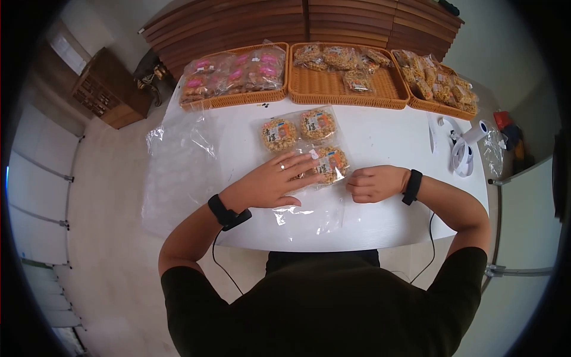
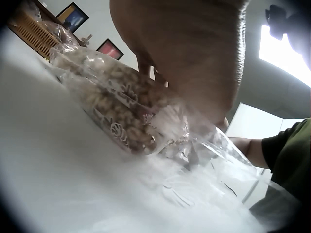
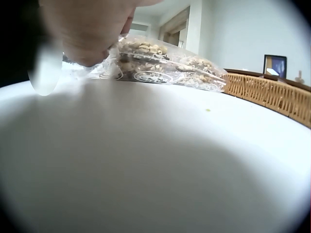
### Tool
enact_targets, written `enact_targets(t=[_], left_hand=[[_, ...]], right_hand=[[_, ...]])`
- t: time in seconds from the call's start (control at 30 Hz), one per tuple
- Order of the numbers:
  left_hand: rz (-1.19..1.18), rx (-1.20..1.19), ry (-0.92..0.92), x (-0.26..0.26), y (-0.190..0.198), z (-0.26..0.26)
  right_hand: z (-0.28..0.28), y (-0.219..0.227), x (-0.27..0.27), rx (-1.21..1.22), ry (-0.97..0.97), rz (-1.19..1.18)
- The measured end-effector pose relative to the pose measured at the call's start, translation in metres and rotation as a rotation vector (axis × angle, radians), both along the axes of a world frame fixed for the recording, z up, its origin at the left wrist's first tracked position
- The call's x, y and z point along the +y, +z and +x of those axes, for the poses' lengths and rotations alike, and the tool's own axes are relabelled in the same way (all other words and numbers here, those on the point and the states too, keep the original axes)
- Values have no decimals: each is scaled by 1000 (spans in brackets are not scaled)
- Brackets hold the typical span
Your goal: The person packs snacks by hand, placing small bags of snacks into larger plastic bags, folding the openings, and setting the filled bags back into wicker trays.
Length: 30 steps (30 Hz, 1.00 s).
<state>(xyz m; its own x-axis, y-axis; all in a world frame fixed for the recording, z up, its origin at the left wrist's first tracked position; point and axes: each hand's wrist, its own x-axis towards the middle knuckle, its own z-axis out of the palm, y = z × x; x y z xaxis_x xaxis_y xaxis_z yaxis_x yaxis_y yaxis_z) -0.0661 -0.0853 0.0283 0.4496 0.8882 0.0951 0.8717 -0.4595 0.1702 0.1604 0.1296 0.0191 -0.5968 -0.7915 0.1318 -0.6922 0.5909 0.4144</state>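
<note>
A clear plastic bag (image 1: pixel 303 217) lies on the white table, with round, nutty snack cakes (image 1: pixel 318 124) inside, each in a printed wrapper. Across the lower cakes my left hand (image 1: pixel 270 181) rests with its fingers spread, a ring on one of them. My right hand (image 1: pixel 377 183) is at the bag's right edge, fingers curled, pinching the plastic there. In the left wrist view the cakes (image 2: pixel 119 114) show from the side under the left hand, the bag's loose end crinkled. The right wrist view has the right fingers (image 3: pixel 92 53) down against the crumpled plastic beside the cakes.
Another clear bag (image 1: pixel 178 172) lies flat at the left. Along the back stand three wicker baskets: one with pink-labelled packs (image 1: pixel 238 71), a middle basket (image 1: pixel 386 92) and a right basket (image 1: pixel 437 109) with nutty cakes. Label rolls (image 1: pixel 464 157) lie at the right edge.
</note>
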Motion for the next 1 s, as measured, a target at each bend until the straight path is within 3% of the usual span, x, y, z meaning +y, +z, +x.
enact_targets(t=[0.17,0.37,0.47,0.67,0.83,1.0], left_hand=[[48,-6,-49,5,-6,6],[141,2,-149,34,-6,11],[177,153,-233,25,-1,2],[211,206,-396,22,-2,3],[454,285,-434,27,-6,14],[357,258,-466,24,-5,14]], right_hand=[[29,6,-12,-22,-87,-34],[63,13,-8,-67,-340,-99],[77,12,-9,-28,-456,-74],[69,6,-4,35,-365,-37],[63,1,-1,12,-314,-75],[70,1,1,13,-287,-132]])
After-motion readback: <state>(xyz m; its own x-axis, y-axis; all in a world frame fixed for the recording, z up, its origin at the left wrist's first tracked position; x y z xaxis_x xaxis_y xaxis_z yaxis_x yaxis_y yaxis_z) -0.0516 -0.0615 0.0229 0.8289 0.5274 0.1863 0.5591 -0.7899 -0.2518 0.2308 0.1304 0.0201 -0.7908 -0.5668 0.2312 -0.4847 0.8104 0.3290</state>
